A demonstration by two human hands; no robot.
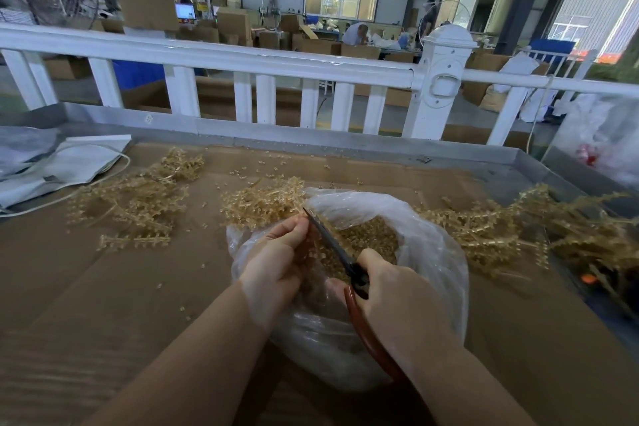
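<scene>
Centre of frame, lower half: left hand (276, 252), fingers curled and pressed together, pinching a small amber plastic sprig (313, 249) – blurred, detail not legible – just over the mouth of the bag. Right of it: right hand (397, 290), fingers wrapped round the red-brown handles of the scissors (332, 242). The dark blades point to the upper left, and their tip lies just beside the left fingertips and against the sprig. The blades read as one line; any gap between them cannot be told. Beneath both hands: clear plastic bag (432, 235), mouth wide, standing on the cardboard sheet (103, 287) that covers the bench (380, 145), and holding a heap of small amber cut pieces (370, 235). Behind the bag and touching its far edge: a pile of uncut amber sprigs (259, 204). Left of centre: a looser spread of the same sprigs (138, 201). Right edge of frame: a larger tangle of sprigs (536, 228). Scattered amber bits lie across the cardboard toward the far rim. Upper left of the bench: folded grey-white sacks (69, 162). Across the upper middle of the frame, beyond the bench: white railing (242, 59) – cartons and seated workers behind it.
</scene>
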